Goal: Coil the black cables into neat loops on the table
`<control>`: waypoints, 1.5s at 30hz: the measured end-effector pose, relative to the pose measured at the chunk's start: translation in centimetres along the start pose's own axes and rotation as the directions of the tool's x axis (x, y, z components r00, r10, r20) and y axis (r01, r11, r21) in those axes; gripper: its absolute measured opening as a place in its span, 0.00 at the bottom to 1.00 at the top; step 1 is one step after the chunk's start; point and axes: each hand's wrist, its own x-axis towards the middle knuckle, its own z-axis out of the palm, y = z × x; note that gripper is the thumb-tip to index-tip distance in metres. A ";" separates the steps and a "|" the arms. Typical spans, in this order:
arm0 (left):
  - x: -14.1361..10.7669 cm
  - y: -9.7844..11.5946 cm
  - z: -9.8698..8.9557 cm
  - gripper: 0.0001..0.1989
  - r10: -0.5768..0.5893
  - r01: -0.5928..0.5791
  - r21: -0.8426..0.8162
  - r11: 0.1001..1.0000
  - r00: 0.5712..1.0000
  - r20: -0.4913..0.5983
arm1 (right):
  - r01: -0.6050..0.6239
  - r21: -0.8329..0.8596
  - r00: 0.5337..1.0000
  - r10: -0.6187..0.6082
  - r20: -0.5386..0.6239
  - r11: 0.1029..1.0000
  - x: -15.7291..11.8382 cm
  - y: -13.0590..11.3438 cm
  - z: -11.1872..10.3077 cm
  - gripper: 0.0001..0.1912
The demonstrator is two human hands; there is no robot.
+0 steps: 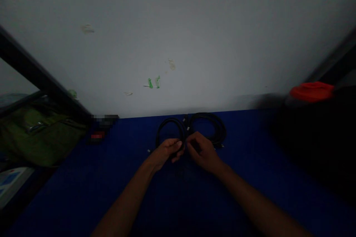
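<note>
A black cable (pixel 170 119) bent into a loop rises from my left hand (pixel 167 150), whose thumb and fingers are pinched on its lower right side. A small light connector end (pixel 148 151) shows left of that hand. Close by on the right, my right hand (pixel 202 151) has its fingers curled and thumb near the fingertips, beside the loop; whether it holds part of the cable is too dark to tell. Behind my right hand a second black cable (pixel 221 127) lies coiled on the blue surface (pixel 178 200), its light connector ends showing.
A pale wall (pixel 208 44) with green and whitish marks stands behind the blue surface. At the left are a green bag (pixel 50 133), a white box-like item (pixel 13 183) and small dark items (pixel 107 120). A dark mass with a red-orange object (pixel 311 91) is at the right.
</note>
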 end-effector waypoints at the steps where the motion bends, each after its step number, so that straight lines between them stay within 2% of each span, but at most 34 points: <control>1: 0.0 0.1 0.0 0.18 0.007 -0.007 0.001 1.000 1.000 -0.006 | 0.053 -0.024 0.998 -0.052 0.024 0.998 0.0 -0.1 -0.2 0.04; 4: -0.1 0.3 0.0 0.17 0.015 -0.015 0.003 1.000 1.000 -0.021 | 0.148 -0.065 0.986 -0.141 0.093 0.987 0.0 -0.4 -0.7 0.04; 9: -0.1 0.4 0.4 0.18 0.031 -0.028 0.052 0.998 0.998 -0.059 | 0.247 -0.134 0.965 -0.231 0.127 0.960 0.1 -0.2 -0.7 0.05; 15: 0.0 0.1 1.2 0.20 0.076 -0.049 0.170 0.984 0.985 -0.157 | 0.266 -0.234 0.960 -0.236 0.150 0.935 0.1 0.3 -0.5 0.05; 19: 0.1 0.3 1.7 0.21 0.093 -0.044 0.213 0.976 0.970 -0.225 | 0.311 -0.361 0.949 -0.266 0.168 0.879 0.0 0.2 -0.5 0.08; 25: 0.4 0.2 1.8 0.20 0.071 -0.013 0.214 0.977 0.961 -0.269 | 0.282 -0.560 0.954 -0.167 0.249 0.779 -0.1 0.0 -0.6 0.10; 27: 0.5 0.0 1.9 0.20 0.082 -0.014 0.235 0.972 0.956 -0.282 | 0.251 -0.570 0.960 -0.126 0.250 0.783 0.0 -0.1 -0.6 0.10; 29: 0.6 -0.1 1.9 0.20 0.095 -0.016 0.255 0.967 0.950 -0.298 | 0.176 -0.518 0.974 -0.071 0.216 0.837 0.1 -0.3 -0.4 0.08; 31: 0.6 -0.2 2.0 0.20 0.108 -0.020 0.275 0.961 0.945 -0.307 | 0.039 -0.379 0.991 0.014 0.135 0.925 0.2 -0.4 -0.1 0.07; 33: 0.6 -0.4 2.0 0.20 0.118 -0.024 0.294 0.955 0.944 -0.307 | -0.176 -0.129 0.980 0.187 0.073 0.976 0.3 -0.6 0.3 0.07; 34: 0.6 -0.4 1.9 0.19 0.125 -0.028 0.306 0.952 0.945 -0.303 | -0.304 0.031 0.950 0.300 0.082 0.952 0.4 -0.8 0.5 0.07; 35: 0.7 -0.5 1.9 0.19 0.132 -0.032 0.317 0.948 0.945 -0.299 | -0.429 0.196 0.903 0.412 0.123 0.882 0.4 -0.9 0.6 0.08; 37: 0.7 -0.6 1.8 0.19 0.136 -0.032 0.335 0.942 0.947 -0.293 | -0.608 0.479 0.786 0.566 0.249 0.633 0.5 -1.0 0.8 0.10; 39: 0.7 -0.7 1.7 0.19 0.132 -0.019 0.357 0.934 0.947 -0.294 | -0.676 0.645 0.687 0.622 0.376 0.357 0.5 -1.0 0.8 0.10; 41: 0.7 -0.8 1.6 0.19 0.131 -0.010 0.383 0.924 0.948 -0.290 | -0.707 0.695 0.603 0.629 0.491 0.134 0.5 -0.9 0.7 0.08; 43: 0.7 -0.8 1.6 0.19 0.137 -0.015 0.402 0.916 0.951 -0.278 | -0.717 0.697 0.554 0.611 0.566 0.003 0.5 -0.8 0.7 0.07; 45: 0.6 -0.7 1.6 0.19 0.133 -0.015 0.401 0.916 0.954 -0.267 | -0.695 0.719 0.581 0.599 0.551 0.013 0.3 -0.7 0.8 0.08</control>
